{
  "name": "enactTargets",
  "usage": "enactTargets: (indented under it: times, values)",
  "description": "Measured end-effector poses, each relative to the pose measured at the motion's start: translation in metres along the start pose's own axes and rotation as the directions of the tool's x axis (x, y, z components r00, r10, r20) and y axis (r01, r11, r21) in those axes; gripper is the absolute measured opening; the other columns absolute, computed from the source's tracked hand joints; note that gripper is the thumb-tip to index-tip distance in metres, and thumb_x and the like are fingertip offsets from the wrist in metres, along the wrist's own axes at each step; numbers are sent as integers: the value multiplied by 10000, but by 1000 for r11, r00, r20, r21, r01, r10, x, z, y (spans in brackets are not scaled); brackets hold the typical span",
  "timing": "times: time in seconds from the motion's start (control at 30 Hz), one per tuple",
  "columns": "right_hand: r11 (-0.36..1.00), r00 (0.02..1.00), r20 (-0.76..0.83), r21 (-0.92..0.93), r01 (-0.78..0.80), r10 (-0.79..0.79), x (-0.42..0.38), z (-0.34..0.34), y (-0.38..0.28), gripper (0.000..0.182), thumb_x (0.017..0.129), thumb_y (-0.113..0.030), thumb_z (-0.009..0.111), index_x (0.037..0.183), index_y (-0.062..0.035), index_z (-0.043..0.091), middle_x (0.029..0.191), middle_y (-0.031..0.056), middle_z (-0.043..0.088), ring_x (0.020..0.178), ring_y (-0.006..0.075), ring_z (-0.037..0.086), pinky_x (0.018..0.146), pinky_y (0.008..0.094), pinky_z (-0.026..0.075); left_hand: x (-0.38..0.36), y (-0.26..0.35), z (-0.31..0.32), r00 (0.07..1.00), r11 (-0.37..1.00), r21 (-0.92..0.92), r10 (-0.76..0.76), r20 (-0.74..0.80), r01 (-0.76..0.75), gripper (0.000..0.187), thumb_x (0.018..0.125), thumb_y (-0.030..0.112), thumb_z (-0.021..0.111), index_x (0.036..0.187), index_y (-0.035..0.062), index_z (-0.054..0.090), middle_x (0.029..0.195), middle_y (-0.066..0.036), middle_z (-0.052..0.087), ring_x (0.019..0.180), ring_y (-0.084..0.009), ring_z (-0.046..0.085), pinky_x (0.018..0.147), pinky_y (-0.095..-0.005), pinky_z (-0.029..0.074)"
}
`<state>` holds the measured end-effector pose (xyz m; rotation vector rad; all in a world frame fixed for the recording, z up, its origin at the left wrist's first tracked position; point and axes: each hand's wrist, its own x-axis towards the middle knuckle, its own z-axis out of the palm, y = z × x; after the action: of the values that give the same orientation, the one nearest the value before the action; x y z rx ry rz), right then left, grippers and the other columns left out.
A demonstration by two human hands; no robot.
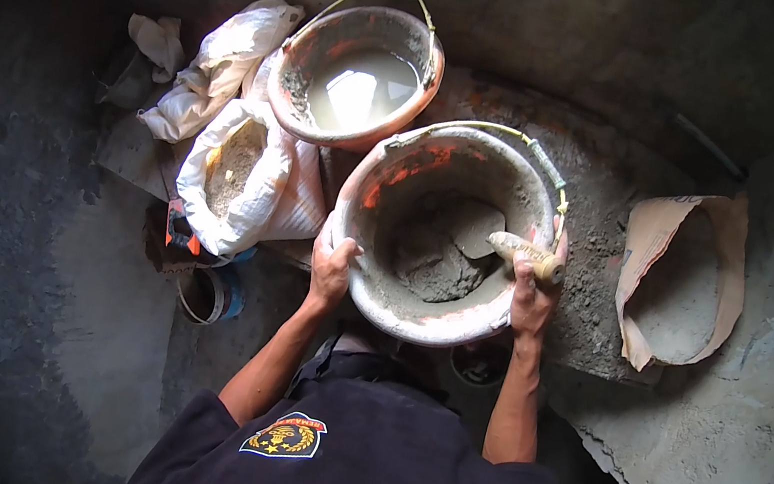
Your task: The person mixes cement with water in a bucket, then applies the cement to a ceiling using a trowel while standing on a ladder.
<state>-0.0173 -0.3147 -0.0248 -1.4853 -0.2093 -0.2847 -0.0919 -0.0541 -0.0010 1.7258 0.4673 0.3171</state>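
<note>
A mortar-caked bucket is in front of me, with grey mortar in its bottom. My left hand grips its left rim, thumb over the edge. On the right side, my right hand is closed on the rim, its thumb at the handle of a trowel. The trowel lies across the rim with its blade inside, over the mortar. The bucket's wire handle rests along the far rim. My fingers under the rim are hidden.
Behind stands a second bucket of cloudy water. To the left are a white sack of sand and a small pail. An open paper bag of grey powder stands at right, beside loose mortar on the board.
</note>
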Motion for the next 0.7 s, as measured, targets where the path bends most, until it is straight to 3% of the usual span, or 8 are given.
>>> enactTargets:
  times: [0.2,0.27,0.33,0.4,0.47,0.6,0.67,0.7]
  values:
    - [881,976,93,-420,216,-195,16,-7,-33,893,743,-543,658,1327,65,363,1283,225,401,1199,332,415,1004,414,348,3,-2,-3,1000,995,95,26,1,-26,336,733,106,517,1044,-22,506,834,-84,543,744,-185,526,707,-309,455]
    - [879,975,95,-421,224,-203,15,-5,-42,812,734,-403,705,1317,57,377,1282,246,398,1186,363,408,1006,439,330,-1,16,-1,995,981,181,77,-65,-64,577,743,74,577,1281,6,378,1041,-113,573,980,-203,559,867,-286,435]
    - [906,982,72,-378,190,-176,12,0,-55,806,729,-381,717,1314,59,379,1276,242,403,1183,362,414,1001,442,343,-4,31,-2,994,994,74,91,-62,-86,611,772,77,610,1313,6,336,1206,-175,536,1136,-232,517,956,-310,401]
    - [873,980,118,-445,197,-161,11,-1,-69,802,733,-392,713,1305,64,386,1270,239,403,1175,359,428,985,446,362,1,27,-4,957,962,94,267,-115,-257,624,802,117,628,1330,-2,316,1306,-204,476,1220,-286,461,1021,-364,358]
    - [915,972,132,-334,226,-193,9,-4,-72,787,741,-424,696,1284,68,407,1268,246,408,1172,368,433,989,452,354,9,38,-14,868,812,405,489,-82,-419,623,811,163,613,1326,-21,314,1283,-257,468,1209,-368,466,1006,-403,379]
    - [914,977,101,-345,213,-189,1,8,-97,560,810,-366,638,1180,37,515,1229,224,450,1165,347,451,974,430,373,30,52,-15,837,833,164,543,-68,-528,450,816,97,607,1219,-44,464,1175,-220,555,1115,-329,555,958,-391,436]
    - [917,981,76,-348,196,-181,-2,12,-101,392,856,-252,594,1131,22,543,1185,206,495,1136,322,485,968,412,380,38,67,-11,895,886,133,445,26,-444,366,790,39,605,1138,-46,533,1090,-172,602,1054,-275,594,897,-377,472]
    - [919,980,80,-342,198,-181,-3,13,-101,371,863,-234,580,1126,25,542,1166,199,510,1129,310,493,971,406,378,47,70,-9,803,761,276,590,82,-587,361,778,39,610,1122,-49,544,1084,-166,603,1046,-288,588,903,-385,463]
